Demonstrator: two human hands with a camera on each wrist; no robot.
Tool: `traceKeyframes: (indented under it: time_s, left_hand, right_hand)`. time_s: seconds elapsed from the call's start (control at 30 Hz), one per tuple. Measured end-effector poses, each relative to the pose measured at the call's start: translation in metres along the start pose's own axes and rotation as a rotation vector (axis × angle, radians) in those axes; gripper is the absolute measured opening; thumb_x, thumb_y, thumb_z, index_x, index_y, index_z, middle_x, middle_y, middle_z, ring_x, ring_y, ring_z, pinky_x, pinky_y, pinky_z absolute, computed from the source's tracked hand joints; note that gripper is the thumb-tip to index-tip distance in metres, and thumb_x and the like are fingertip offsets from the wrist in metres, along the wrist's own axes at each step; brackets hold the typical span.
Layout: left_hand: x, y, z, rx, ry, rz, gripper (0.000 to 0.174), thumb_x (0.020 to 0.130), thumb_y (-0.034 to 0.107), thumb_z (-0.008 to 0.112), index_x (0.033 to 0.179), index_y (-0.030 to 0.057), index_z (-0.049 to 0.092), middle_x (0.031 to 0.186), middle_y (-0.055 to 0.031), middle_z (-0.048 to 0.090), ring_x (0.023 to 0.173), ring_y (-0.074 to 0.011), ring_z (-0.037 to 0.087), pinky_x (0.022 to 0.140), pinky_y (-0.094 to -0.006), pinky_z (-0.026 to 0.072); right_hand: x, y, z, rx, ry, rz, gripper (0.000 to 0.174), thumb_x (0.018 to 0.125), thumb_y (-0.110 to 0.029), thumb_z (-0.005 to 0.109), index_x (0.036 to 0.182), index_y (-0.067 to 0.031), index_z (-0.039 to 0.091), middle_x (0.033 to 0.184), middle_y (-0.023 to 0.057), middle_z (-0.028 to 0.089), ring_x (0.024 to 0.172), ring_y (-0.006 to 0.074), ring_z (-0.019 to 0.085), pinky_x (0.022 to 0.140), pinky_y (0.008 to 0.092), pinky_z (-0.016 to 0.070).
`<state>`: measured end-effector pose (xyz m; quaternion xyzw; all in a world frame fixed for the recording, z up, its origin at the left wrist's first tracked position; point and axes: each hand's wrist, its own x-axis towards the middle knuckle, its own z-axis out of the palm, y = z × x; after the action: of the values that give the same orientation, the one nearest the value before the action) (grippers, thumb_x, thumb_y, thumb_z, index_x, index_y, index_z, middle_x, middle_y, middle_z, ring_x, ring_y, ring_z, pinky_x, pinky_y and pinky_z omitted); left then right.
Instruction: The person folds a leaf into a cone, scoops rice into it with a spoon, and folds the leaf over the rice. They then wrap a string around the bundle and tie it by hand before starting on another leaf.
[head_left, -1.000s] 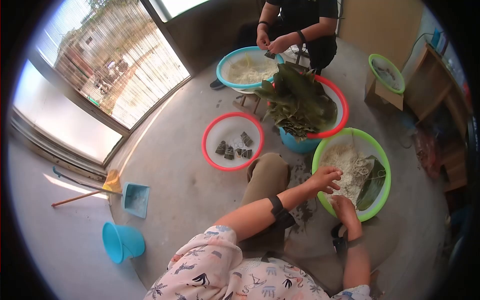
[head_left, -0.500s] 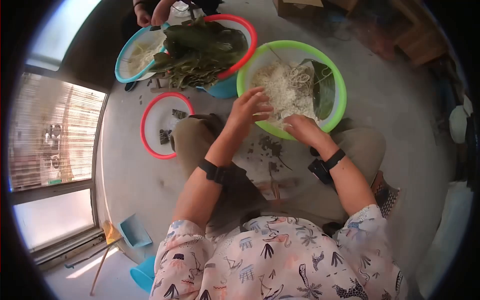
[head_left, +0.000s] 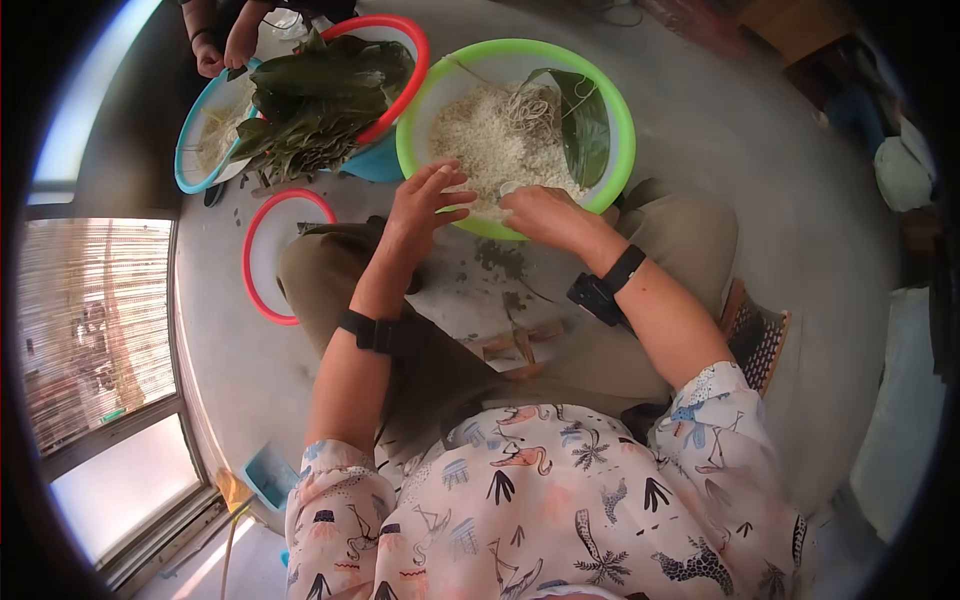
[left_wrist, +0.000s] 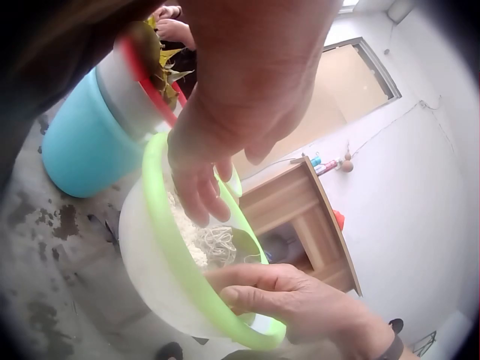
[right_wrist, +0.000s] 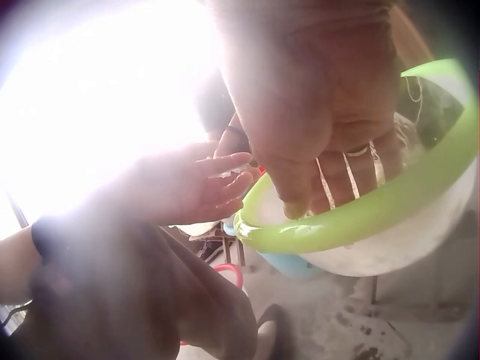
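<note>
A white basin with a green rim (head_left: 621,165) holds white rice (head_left: 490,130), a bundle of pale string (head_left: 533,108) and a long green leaf (head_left: 585,130). My left hand (head_left: 420,208) hovers at the basin's left front edge, fingers spread, nothing in them. My right hand (head_left: 550,215) reaches over the front rim, its fingertips down at the rice. From the right wrist view, the fingers (right_wrist: 362,174) of that hand look straight and slightly parted behind the rim. A small white curved edge (head_left: 511,187) shows beside its fingertips.
A red-rimmed basin (head_left: 422,65) piled with green leaves (head_left: 320,95) stands left of the rice. Beyond is a blue-rimmed basin (head_left: 183,150), where another person's hands (head_left: 225,50) work. Another red-rimmed basin (head_left: 250,270) sits on the floor beside my left knee.
The head view has swung, so the basins appear further left and higher. My right hand has moved from the basin's near edge to over the rim. My left hand stays spread beside it.
</note>
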<state>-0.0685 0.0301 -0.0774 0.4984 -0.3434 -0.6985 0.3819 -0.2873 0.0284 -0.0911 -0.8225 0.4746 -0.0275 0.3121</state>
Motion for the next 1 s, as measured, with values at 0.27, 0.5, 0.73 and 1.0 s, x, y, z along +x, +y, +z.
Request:
traceKeyframes:
  time_s: [0.27, 0.5, 0.73, 1.0]
  left_hand:
    - [0.000, -0.004, 0.002, 0.058, -0.008, 0.012, 0.042, 0.099, 0.032, 0.051, 0.131, 0.0033, 0.050, 0.121, -0.0108, 0.057, 0.103, -0.0230, 0.063, 0.085, -0.0353, 0.0517]
    - [-0.018, 0.025, 0.016, 0.039, -0.072, 0.055, 0.044, 0.098, 0.032, 0.051, 0.131, 0.0021, 0.050, 0.122, -0.0121, 0.057, 0.106, -0.0228, 0.061, 0.086, -0.0357, 0.0510]
    - [-0.021, 0.085, 0.017, -0.053, -0.115, 0.159, 0.044, 0.099, 0.030, 0.050, 0.131, -0.0015, 0.048, 0.121, -0.0152, 0.055, 0.104, -0.0241, 0.062, 0.087, -0.0365, 0.0518]
    - [-0.002, 0.089, -0.022, -0.308, 0.096, 0.271, 0.039, 0.097, 0.023, 0.051, 0.128, -0.0004, 0.050, 0.121, -0.0149, 0.055, 0.101, -0.0244, 0.062, 0.084, -0.0354, 0.0522]
  right_hand:
    - [0.005, 0.001, 0.003, 0.018, -0.034, 0.020, 0.025, 0.086, -0.024, 0.054, 0.100, -0.0057, 0.065, 0.099, 0.0203, 0.065, 0.096, 0.0386, 0.062, 0.084, 0.0474, 0.0482]
    - [0.007, 0.010, 0.012, 0.029, 0.001, -0.046, 0.030, 0.085, -0.023, 0.055, 0.108, -0.0072, 0.064, 0.101, 0.0199, 0.065, 0.096, 0.0386, 0.062, 0.084, 0.0467, 0.0483]
    - [0.016, -0.001, -0.002, 0.034, 0.003, -0.091, 0.029, 0.086, -0.024, 0.060, 0.109, -0.0061, 0.064, 0.103, 0.0198, 0.066, 0.099, 0.0378, 0.061, 0.084, 0.0450, 0.0482]
    - [0.064, -0.045, -0.059, 0.157, -0.012, -0.124, 0.028, 0.088, -0.019, 0.061, 0.108, 0.0005, 0.065, 0.092, 0.0192, 0.068, 0.086, 0.0311, 0.066, 0.078, 0.0377, 0.0507]
